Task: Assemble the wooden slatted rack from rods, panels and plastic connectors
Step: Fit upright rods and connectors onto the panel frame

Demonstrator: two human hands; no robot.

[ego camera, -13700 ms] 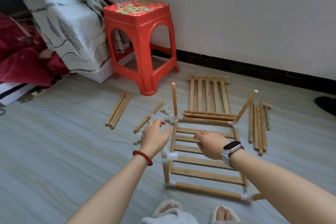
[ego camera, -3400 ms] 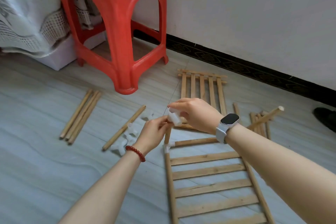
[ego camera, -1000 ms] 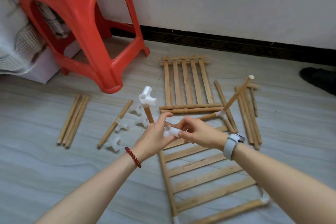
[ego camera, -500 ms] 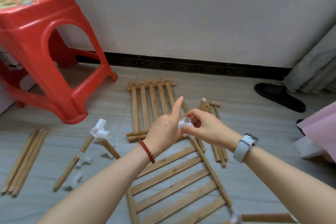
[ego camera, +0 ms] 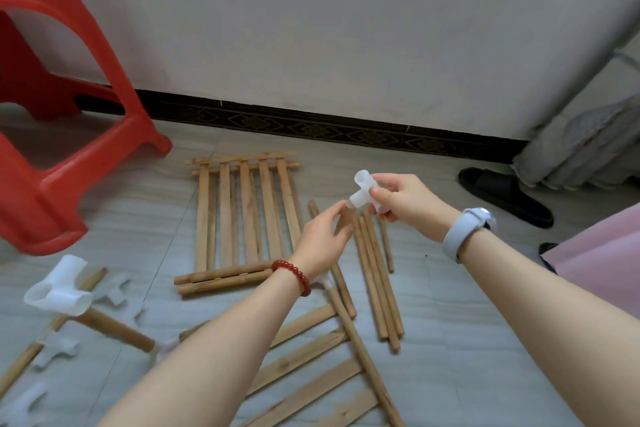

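White plastic connector [ego camera: 363, 191], pinched in the right hand [ego camera: 403, 201], now sits on the upright rod [ego camera: 341, 224] the left hand [ego camera: 322, 243] grips: second corner capped, above the floor.

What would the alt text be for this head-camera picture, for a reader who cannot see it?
The right hand fits a white plastic connector onto the top of an upright wooden rod held by the left hand. On the floor lie a slatted panel, loose rods, spare connectors and a red stool.
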